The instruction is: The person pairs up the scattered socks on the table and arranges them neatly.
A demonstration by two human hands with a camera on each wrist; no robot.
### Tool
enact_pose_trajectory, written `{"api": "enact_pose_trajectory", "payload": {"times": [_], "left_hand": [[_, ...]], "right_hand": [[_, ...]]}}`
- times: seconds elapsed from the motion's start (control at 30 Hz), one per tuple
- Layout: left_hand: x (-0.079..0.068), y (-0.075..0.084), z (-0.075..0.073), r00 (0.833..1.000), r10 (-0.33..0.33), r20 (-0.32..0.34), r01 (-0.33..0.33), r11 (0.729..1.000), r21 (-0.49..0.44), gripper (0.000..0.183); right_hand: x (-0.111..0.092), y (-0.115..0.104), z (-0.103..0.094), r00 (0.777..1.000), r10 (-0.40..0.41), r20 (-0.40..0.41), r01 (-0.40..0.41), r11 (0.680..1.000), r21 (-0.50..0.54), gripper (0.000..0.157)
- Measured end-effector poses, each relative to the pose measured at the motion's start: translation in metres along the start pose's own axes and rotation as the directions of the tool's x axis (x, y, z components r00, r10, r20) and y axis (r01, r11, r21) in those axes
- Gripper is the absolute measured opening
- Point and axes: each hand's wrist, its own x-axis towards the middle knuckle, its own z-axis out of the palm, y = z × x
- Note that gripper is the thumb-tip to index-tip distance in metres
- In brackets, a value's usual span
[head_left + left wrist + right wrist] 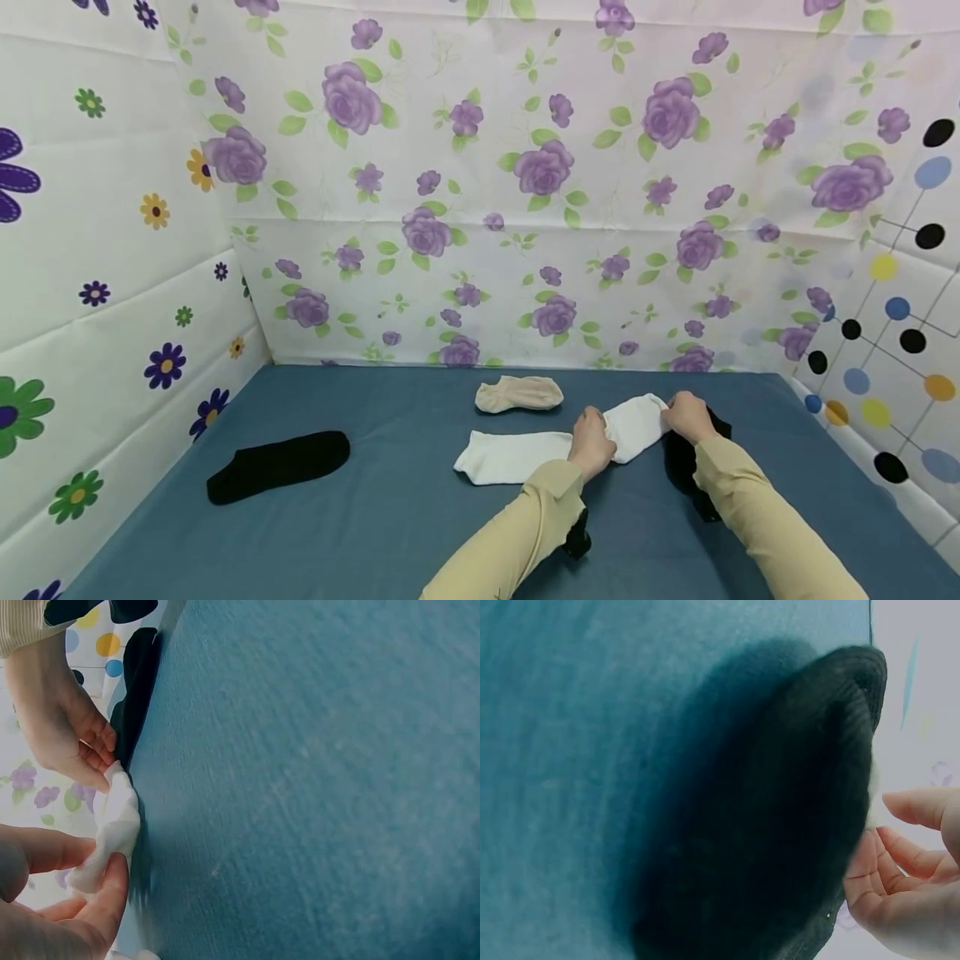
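A white sock (636,427) lies between my two hands on the blue cloth. My left hand (592,443) pinches its near end between thumb and fingers, plain in the left wrist view. At its other end, my right hand (687,417) holds the edge with its fingertips. Another white sock (510,457) lies flat just left of my left hand. Under and beside the right hand is a black sock (681,467), partly hidden by the hand and sleeve; in the right wrist view this black sock (780,802) fills the middle.
A beige sock (519,393) lies farther back, near the flowered wall sheet (465,250). Off to the left another black sock (279,465) lies flat on the blue cloth (390,533). Patterned sheets border the surface on the left, back and right.
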Motion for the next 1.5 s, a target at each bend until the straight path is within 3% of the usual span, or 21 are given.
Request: {"api": "enact_pose_trajectory", "payload": {"times": [0.1,0.33,0.53,0.7,1.27,1.5], "left_hand": [[-0.002,-0.001,0.000,1.000,0.011,-0.028,-0.011,1.000,0.009,0.025],[-0.003,-0.002,-0.002,0.993,0.107,-0.055,-0.106,0.994,0.033,0.015],[-0.004,0.003,-0.008,0.994,0.102,-0.042,-0.102,0.995,0.003,0.012],[-0.004,0.007,-0.014,0.989,0.135,-0.065,-0.136,0.991,-0.016,0.011],[-0.002,0.000,-0.030,0.994,0.104,-0.041,-0.106,0.993,-0.043,0.010],[-0.001,-0.005,-0.042,0.992,0.119,-0.030,-0.122,0.989,-0.084,0.010]], "right_hand": [[-0.002,0.001,0.000,1.000,-0.005,-0.019,0.005,1.000,-0.005,0.040],[-0.003,0.001,0.000,0.998,0.065,-0.012,-0.065,0.998,0.016,0.036],[-0.003,-0.006,-0.006,0.996,0.088,-0.012,-0.088,0.996,0.017,0.023],[-0.004,-0.014,-0.014,0.996,0.091,-0.008,-0.091,0.996,0.009,0.013],[-0.009,-0.021,-0.021,0.998,0.070,-0.007,-0.069,0.997,0.015,0.016],[-0.009,-0.026,-0.022,0.997,0.081,0.014,-0.082,0.994,0.073,0.019]]}}
